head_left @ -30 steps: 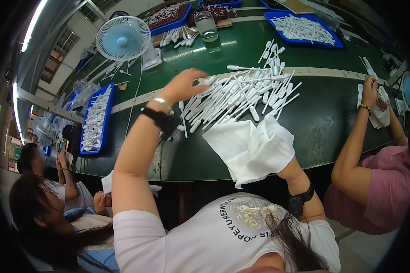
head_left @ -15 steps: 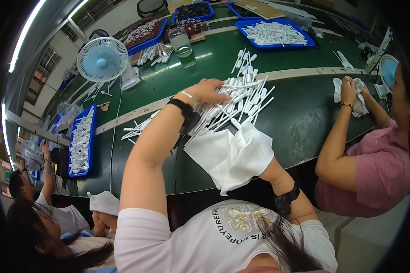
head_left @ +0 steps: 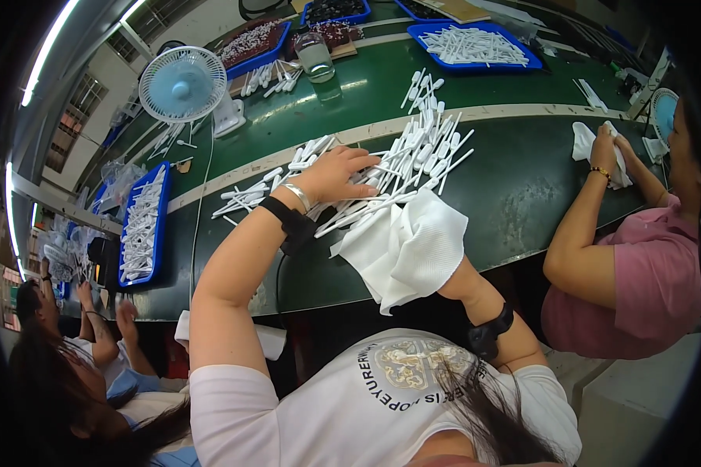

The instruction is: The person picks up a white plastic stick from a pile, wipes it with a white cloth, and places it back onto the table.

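The person's left hand (head_left: 335,177) is laid, palm down, over the near left part of a loose heap of white droppers (head_left: 424,148) on the dark green worktable (head_left: 514,218). Its thumb stands wide of the fingers, with droppers visible in the gap; whether any of them is pinched cannot be told. The heap spreads on both sides of this hand, and its far end crosses a pale strip (head_left: 522,114) on the tabletop. The right hand (head_left: 455,283) is mostly hidden under a white cloth (head_left: 413,253), so how its fingers stand cannot be told. The cloth drapes at the near side of the heap, and some droppers reach its upper edge. A black band (head_left: 294,227) sits on the left wrist and a black strap (head_left: 491,333) on the right. Near the far edge of view, a blue tray (head_left: 483,67) holds more droppers; another, a long blue tray (head_left: 162,233), stands on the left, also filled. A fan (head_left: 181,87) and a glass jar (head_left: 315,61) stand beyond the heap. On the right, a co-worker in a pink shirt (head_left: 639,288) has both hands at a second white cloth (head_left: 582,143).
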A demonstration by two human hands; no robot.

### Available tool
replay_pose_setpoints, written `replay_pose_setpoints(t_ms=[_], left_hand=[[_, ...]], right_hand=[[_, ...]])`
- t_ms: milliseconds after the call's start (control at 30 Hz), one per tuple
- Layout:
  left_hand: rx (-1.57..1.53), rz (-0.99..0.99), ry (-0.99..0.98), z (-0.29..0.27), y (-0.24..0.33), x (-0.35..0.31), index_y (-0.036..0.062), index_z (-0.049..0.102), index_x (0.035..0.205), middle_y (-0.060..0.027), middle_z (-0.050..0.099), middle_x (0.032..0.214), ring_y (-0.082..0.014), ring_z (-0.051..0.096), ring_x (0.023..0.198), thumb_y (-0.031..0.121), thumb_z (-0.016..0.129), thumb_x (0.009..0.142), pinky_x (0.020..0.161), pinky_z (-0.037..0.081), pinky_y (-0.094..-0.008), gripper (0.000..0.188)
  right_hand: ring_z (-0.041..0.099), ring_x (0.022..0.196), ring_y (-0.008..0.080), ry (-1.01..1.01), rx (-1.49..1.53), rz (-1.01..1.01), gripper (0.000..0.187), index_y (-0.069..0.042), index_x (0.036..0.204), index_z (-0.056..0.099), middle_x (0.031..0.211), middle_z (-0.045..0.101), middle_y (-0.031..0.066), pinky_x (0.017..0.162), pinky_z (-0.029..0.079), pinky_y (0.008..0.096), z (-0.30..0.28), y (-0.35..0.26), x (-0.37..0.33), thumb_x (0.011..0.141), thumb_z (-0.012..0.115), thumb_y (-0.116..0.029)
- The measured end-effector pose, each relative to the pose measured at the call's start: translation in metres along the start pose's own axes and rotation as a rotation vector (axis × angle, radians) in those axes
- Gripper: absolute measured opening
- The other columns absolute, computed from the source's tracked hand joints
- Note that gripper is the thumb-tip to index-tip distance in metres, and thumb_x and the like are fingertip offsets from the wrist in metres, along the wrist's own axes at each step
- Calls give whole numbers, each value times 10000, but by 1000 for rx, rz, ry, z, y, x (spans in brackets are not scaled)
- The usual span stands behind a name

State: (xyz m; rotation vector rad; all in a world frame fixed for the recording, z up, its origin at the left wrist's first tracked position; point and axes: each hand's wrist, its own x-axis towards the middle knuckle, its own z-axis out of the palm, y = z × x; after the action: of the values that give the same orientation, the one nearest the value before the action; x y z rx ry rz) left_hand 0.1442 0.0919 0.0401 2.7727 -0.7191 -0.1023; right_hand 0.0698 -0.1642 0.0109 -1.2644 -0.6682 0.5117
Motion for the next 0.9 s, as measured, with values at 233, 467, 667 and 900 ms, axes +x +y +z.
replay_pose_setpoints(t_ms=[233, 467, 667, 900], left_hand=[[-212, -35, -78, -30, -13, 30, 77, 470, 1193, -163, 519, 1140, -299, 489, 1036, 382, 573, 766, 899, 375, -355, 534], [-140, -266, -237, -67, -11, 152, 20, 469, 1174, -147, 552, 1111, -272, 545, 975, 421, 584, 754, 850, 417, -339, 591], [-75, -550, -47, -10, -29, 259, -3, 543, 1083, -198, 540, 1107, -276, 551, 985, 452, 622, 680, 810, 444, -326, 613], [-122, -636, -108, 8, -20, 292, 25, 571, 1046, -188, 582, 1033, -256, 577, 959, 326, 605, 697, 791, 457, -325, 462]], right_hand=[[385, 1157, 178, 24, 61, -120, 642, -21, 1297, 283, 1284, 372, 92, 976, 299, 307, -6, 4, 2, 771, 633, -134], [377, 1167, 173, 22, -87, -129, 672, -26, 1296, 294, 1280, 386, 86, 986, 287, 318, -19, 4, -1, 744, 663, -130], [365, 1174, 175, -20, 48, -34, 701, -31, 1310, 270, 1290, 376, 77, 993, 270, 319, -26, 10, -5, 738, 664, -124], [358, 1179, 171, -86, 7, -36, 731, -32, 1322, 247, 1304, 358, 82, 992, 267, 313, -36, 2, 5, 732, 669, -126]])
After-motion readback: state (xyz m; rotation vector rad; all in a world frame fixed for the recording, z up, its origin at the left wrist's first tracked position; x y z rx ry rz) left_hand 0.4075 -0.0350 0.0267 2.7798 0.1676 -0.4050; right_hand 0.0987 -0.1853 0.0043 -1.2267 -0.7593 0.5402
